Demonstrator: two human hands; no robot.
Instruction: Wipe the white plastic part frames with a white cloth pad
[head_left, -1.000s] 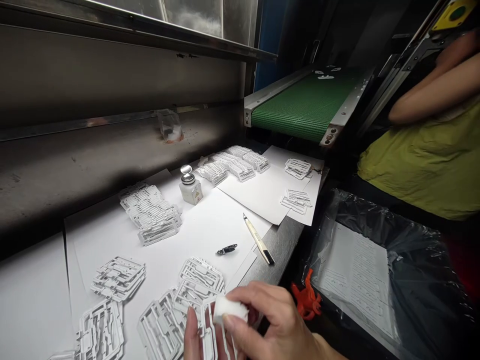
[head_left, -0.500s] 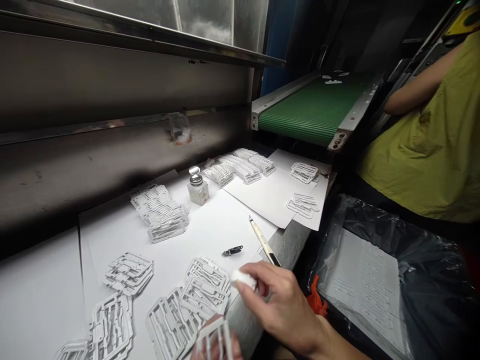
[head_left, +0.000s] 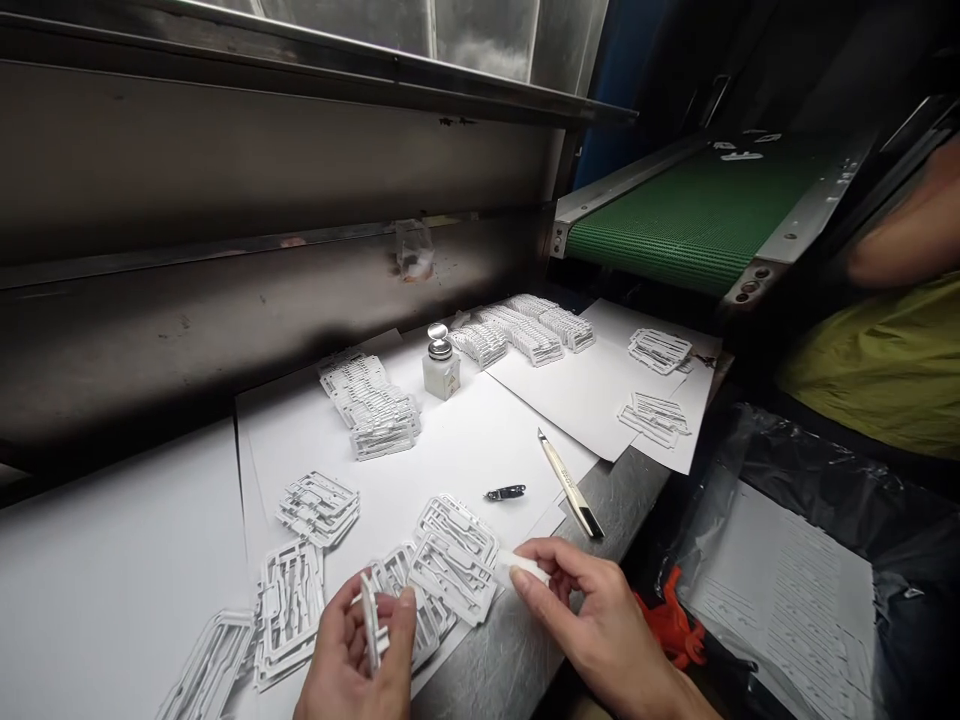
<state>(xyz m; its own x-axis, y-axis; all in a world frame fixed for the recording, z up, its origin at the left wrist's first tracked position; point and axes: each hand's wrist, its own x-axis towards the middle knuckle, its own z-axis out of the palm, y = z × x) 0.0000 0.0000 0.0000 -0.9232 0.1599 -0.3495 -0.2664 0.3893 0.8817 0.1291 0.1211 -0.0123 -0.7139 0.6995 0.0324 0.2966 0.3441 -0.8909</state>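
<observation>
At the near left of a metal table (head_left: 626, 500) covered with white paper, loose piles of white plastic frames (head_left: 289, 610) lie partly overlapping, and a long leaning stack (head_left: 371, 405) rests farther back. At the near edge, the person's left hand (head_left: 356, 655) holds one white frame (head_left: 370, 620) nearly upright, edge toward me, pinched between the thumb and curled fingers. Beyond it, a small square bottle (head_left: 441, 373) stands with its round metal lid tipped open. More frames (head_left: 454, 560) lie overlapped between the two hands. Past them is a small black tool (head_left: 505, 492), and to its right a pale-handled knife (head_left: 570, 485) lies slanted, its dark end nearer. The right hand (head_left: 604, 620) pinches a soft white pad (head_left: 523, 568) between thumb and forefinger, the pad at the right side of those frames, the other fingers bent. At the far side sit packed rows of frames (head_left: 525, 328); to their right, two small piles (head_left: 654, 418) rest on paper below a green conveyor belt (head_left: 675, 220). An orange-red object (head_left: 675, 620) lies beside a plastic-lined bin (head_left: 795, 570) at the right, and behind that is a person in a yellow-green top (head_left: 885, 365).
</observation>
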